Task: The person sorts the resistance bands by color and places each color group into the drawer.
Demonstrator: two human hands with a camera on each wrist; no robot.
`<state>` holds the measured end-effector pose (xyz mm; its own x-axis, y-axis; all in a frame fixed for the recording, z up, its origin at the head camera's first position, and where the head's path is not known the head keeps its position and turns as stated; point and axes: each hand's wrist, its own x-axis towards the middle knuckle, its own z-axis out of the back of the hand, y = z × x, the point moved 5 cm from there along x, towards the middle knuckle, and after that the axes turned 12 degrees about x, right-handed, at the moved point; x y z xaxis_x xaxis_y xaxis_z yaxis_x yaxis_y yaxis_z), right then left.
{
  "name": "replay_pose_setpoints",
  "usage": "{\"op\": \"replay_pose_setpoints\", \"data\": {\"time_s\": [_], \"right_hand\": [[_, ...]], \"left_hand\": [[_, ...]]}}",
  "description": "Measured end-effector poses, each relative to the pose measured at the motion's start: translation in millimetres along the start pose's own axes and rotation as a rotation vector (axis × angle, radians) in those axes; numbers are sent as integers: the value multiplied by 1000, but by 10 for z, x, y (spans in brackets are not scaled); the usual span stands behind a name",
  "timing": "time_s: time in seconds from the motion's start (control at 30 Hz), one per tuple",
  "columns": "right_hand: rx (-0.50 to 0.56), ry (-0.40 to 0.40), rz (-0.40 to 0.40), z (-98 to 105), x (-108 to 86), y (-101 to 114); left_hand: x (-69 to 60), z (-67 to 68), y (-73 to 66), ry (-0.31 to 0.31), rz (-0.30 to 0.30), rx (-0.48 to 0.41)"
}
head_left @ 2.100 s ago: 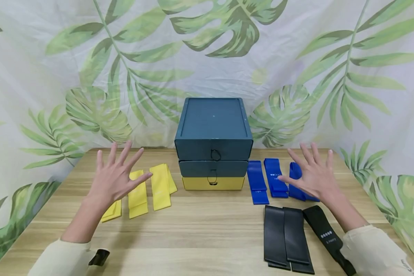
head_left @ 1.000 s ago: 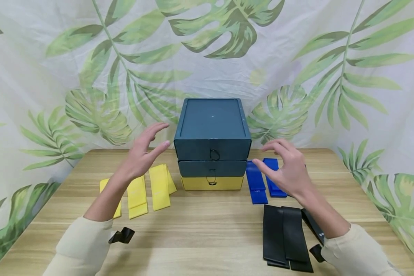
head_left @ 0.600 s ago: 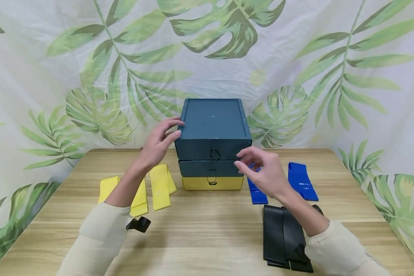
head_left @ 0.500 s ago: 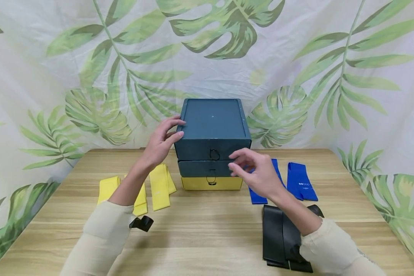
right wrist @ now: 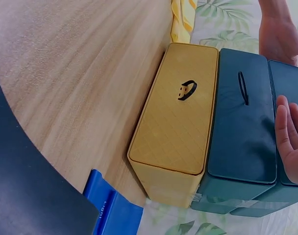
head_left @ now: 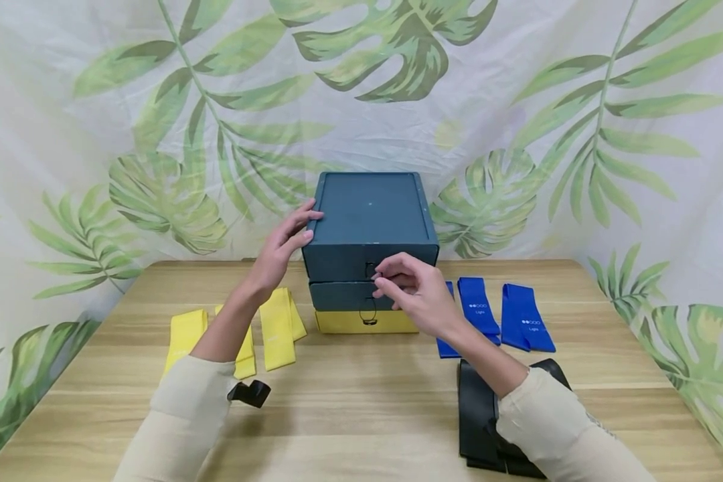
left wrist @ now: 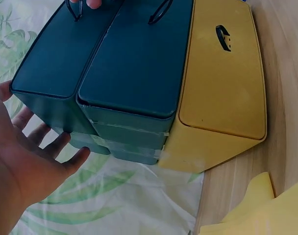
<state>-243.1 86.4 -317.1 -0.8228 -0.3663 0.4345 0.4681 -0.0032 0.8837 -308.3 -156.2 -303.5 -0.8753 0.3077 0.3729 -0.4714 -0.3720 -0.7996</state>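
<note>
A stack of two dark blue drawer boxes (head_left: 370, 207) over a yellow drawer box (head_left: 340, 322) stands in the middle of the table. My left hand (head_left: 277, 251) rests against the top box's left side, fingers spread. My right hand (head_left: 418, 294) is at the top drawer's front, thumb and index finger bent close to its black loop handle (head_left: 370, 270). Whether they pinch the loop I cannot tell. The lower drawers also have loops, such as the yellow drawer's black loop (right wrist: 187, 90). In the left wrist view, fingertips (left wrist: 93, 3) of the right hand show beside the top loop.
Several folded yellow bands (head_left: 277, 331) lie left of the stack. On its right are blue bands (head_left: 527, 318) marked "Light". Black bands (head_left: 477, 422) lie nearer, partly under the right sleeve (head_left: 548, 422). A leaf-print cloth (head_left: 361, 127) hangs behind the table.
Both raised, spread hands have come in to the stack. The left one settled against its side; the right one moved left across the front to the top loop. The drawers look unmoved.
</note>
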Motion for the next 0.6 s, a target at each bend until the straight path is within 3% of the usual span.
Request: {"op": "replay_pose_setpoints", "data": {"time_s": [0.27, 0.6], "right_hand": [[1, 16, 19, 1, 15, 6], [-17, 71, 35, -23, -19, 50]], "left_hand": [[-13, -32, 5, -15, -34, -35], [-10, -23, 2, -13, -21, -44]]}}
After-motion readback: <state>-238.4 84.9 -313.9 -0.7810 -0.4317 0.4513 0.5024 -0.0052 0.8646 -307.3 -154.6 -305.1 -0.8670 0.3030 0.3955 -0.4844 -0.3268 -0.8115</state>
